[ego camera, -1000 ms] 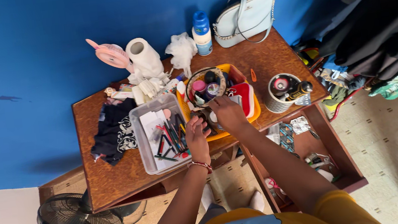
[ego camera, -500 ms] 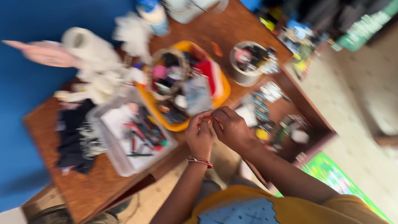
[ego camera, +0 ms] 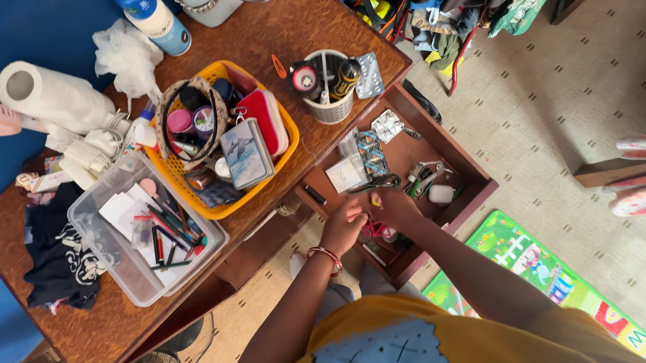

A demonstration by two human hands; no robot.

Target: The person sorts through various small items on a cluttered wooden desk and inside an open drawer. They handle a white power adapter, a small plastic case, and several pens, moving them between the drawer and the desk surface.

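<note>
On the left part of the brown wooden surface [ego camera: 111, 330] a clear plastic bin [ego camera: 115, 256] holds pens and papers, and just right of it, near the front edge, sits a yellow basket [ego camera: 286, 149] crowded with small jars and a red pouch. Farther right, the open drawer [ego camera: 468, 188] juts out below the front edge. The left hand [ego camera: 342, 227] and right hand [ego camera: 396, 207] meet over the drawer's near side, fingertips pinched together on a small yellowish object [ego camera: 375, 199] — too small to name. Both grips are narrow; which one actually bears the piece cannot be told. Handling it well seems to call for keeping the pinch steady and low over the drawer, clear of the scissors [ego camera: 373, 186] and packets lying just beyond — a slip there would lose it among the clutter.
</note>
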